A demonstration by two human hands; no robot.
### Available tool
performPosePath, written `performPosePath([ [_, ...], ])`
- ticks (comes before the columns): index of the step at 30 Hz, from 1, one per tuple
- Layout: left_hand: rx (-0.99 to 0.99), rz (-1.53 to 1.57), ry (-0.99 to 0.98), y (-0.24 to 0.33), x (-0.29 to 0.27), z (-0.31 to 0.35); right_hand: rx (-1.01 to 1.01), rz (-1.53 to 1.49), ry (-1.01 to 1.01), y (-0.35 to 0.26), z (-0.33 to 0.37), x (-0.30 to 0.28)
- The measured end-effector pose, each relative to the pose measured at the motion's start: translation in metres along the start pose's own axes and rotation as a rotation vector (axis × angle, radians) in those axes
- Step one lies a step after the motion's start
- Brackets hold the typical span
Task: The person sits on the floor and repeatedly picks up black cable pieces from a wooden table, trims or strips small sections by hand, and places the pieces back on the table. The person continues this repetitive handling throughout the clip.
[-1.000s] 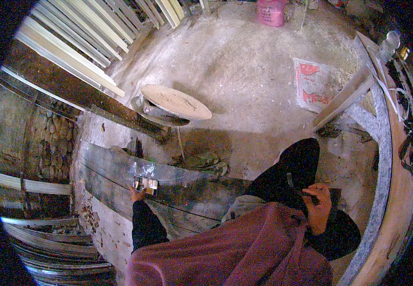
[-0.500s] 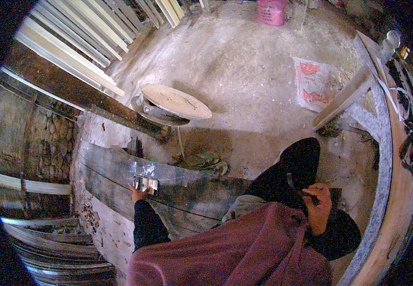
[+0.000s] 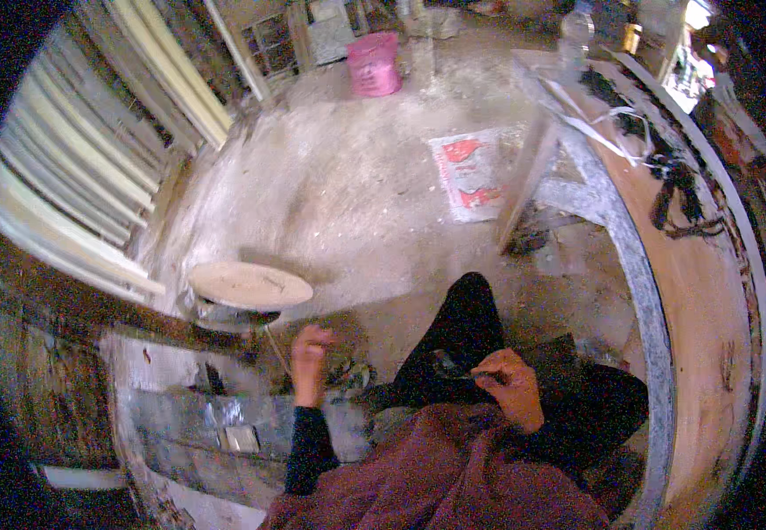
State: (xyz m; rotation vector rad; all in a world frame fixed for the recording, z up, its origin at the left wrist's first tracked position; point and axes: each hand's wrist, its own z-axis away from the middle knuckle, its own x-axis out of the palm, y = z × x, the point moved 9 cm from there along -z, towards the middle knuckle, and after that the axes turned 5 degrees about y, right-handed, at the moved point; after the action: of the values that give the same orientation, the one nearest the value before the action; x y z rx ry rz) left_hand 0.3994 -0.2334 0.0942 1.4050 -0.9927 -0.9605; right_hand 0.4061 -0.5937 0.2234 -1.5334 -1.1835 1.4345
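Note:
My left hand is raised above the bench, its fingers smeared by motion, and I see nothing held in it. A phone lies on the dark wooden bench, below and to the left of that hand, apart from it. Over my lap, my right hand is closed, thumb and fingers pinched together. A small dark thing shows at its fingertips, too small to name. My dark-trousered knee is just beyond the right hand.
A round tan disc-topped stand is beyond the bench. At right, a workbench holds white strips, dark cords and a clear bottle. On the floor lie a printed sack and a pink bag. Pale wooden slats lean at left.
My left hand has let go of the phone and lifted away to the right; the phone stays on the bench. The view has turned rightward and up. My right hand remains closed over my lap.

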Motion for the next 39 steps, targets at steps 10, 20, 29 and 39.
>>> performPosePath([
  [10,0.038,-0.095,-0.768,0.116,0.282,-0.007,0.259,-0.164,0.325,0.046,0.035,-0.062],
  [20,0.003,0.079,-0.638,0.106,0.323,-0.035,0.103,-0.703,0.172,0.027,0.024,-0.050],
  [29,0.074,-0.219,-0.700,0.111,0.337,0.004,0.205,-0.811,0.265,0.047,0.030,-0.065],
  [39,-0.089,-0.170,-1.252,0.108,0.364,0.087,0.188,0.260,0.753,0.092,0.034,-0.136],
])
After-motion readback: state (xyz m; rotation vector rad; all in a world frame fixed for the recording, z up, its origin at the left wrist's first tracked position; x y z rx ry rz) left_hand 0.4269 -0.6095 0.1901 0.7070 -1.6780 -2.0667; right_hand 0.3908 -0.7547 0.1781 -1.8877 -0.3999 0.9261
